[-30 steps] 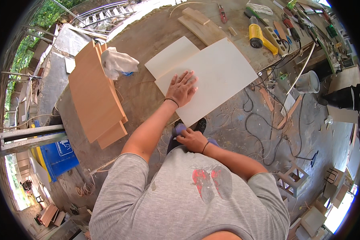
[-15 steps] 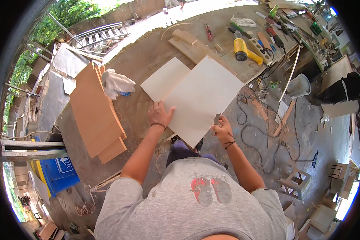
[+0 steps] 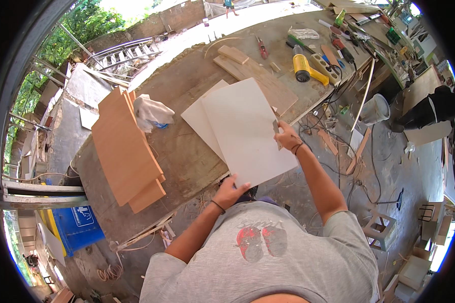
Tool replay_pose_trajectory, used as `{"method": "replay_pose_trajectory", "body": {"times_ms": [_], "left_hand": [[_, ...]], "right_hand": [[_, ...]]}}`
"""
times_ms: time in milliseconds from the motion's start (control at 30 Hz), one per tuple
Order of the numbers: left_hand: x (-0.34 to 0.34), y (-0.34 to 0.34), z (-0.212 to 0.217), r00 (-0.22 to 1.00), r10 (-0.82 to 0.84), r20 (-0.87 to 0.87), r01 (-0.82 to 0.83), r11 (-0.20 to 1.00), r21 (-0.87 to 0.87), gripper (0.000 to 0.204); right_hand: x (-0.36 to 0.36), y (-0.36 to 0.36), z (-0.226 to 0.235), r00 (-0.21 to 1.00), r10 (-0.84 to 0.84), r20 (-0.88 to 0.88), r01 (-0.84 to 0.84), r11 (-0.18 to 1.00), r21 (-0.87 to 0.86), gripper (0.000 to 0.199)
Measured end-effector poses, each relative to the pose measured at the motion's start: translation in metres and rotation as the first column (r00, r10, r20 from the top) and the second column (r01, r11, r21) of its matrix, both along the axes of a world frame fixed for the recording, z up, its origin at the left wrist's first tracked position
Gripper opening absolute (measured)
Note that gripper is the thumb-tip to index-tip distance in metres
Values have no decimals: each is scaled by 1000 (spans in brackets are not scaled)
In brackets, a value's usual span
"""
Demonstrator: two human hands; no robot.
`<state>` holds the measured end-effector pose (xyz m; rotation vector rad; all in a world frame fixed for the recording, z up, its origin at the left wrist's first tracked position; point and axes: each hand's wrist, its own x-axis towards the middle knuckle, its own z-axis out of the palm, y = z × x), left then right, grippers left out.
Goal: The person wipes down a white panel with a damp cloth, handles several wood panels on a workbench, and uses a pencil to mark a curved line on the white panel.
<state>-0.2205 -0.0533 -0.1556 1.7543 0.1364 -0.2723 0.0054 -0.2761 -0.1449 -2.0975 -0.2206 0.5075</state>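
A white rectangular board lies over a second white board on the worktable, its near end jutting past the table edge towards me. At that near edge, my left hand is closed, with the thumb on top of the upper board and the fingers partly hidden beneath. My right hand is at the board's right edge. It is closed around a small flat grey metal scraper, which stands against that edge.
Brown panels are stacked at the table's left, beside a white cloth. Wood offcuts, a yellow heat gun and a power strip lie at the far right. Cables and a bucket are on the floor.
The upper white board has turned and come nearer to me. My left hand has moved from its left side to its near edge. My right hand has slid farther up the right edge.
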Motion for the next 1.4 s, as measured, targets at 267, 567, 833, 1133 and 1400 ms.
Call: {"method": "replay_pose_trajectory", "body": {"times_ms": [267,567,833,1133,1400], "left_hand": [[4,-30,0,992,10,-124,-46,957,-287,64],[-3,9,-3,921,-233,311,-117,596,795,59],[8,22,-10,848,-382,367,-43,641,766,55],[34,33,1,799,-493,344,-5,566,824,38],[159,-15,-8,934,-289,210,-79,404,911,61]], "right_hand": [[42,39,11,989,133,66,-124,984,-124,48],[-4,-67,15,912,-301,-279,391,843,370,44],[-75,-137,-16,635,-400,-661,766,434,474,29],[-136,-113,-61,676,-644,-358,733,636,240,7],[-175,-31,-42,891,52,451,23,987,-158,13]]}}
